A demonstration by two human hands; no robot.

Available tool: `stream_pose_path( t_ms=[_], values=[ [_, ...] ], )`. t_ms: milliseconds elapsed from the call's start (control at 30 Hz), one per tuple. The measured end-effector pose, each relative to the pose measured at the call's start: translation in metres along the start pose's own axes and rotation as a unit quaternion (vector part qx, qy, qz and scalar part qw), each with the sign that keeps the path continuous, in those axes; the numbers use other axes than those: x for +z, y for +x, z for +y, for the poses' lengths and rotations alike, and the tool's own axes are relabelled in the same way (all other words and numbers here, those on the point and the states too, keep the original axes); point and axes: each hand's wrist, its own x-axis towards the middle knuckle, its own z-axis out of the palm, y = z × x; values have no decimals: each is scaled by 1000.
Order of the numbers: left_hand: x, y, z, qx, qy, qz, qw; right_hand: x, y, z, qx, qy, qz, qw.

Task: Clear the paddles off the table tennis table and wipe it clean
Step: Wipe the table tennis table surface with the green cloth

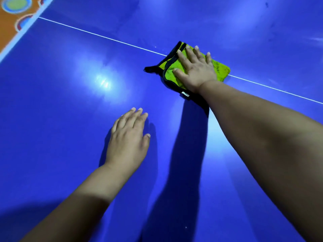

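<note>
Cloth: my green cloth (168, 68) lies folded on the blue table (61, 128), across the white line (104, 36).
Right hand: my right hand (196, 69) presses it, fingers (182, 58) straight and spread.
Left hand: my left hand (129, 137) is open, holding nothing.
Feel: I think it is soft and light, so I push on the middle.

Bright light from above glares white off the glossy blue counter (52, 137); dark, soft-edged shadows stretch toward me, and the far-left corner blurs and bends.

Nothing legible anywhere. At the 6 o'clock edge of the cloth (170, 67), a small white tag (185, 93), too small and blurred to read. At 10 o'clock of the view, ring patterns on an orange surface (8, 35), not lettering
</note>
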Motion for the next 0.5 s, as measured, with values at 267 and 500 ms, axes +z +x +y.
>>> stream_pose_path(
  t_ms=[267,500],
  values=[
    [-7,-34,12,-3,-19,-22,1000,6,-59,-10,13,-7,-6,1000],
    [-14,-88,14,40,-10,-34,999,22,-177,-46,-7,-14,-14,1000]
  ],
)
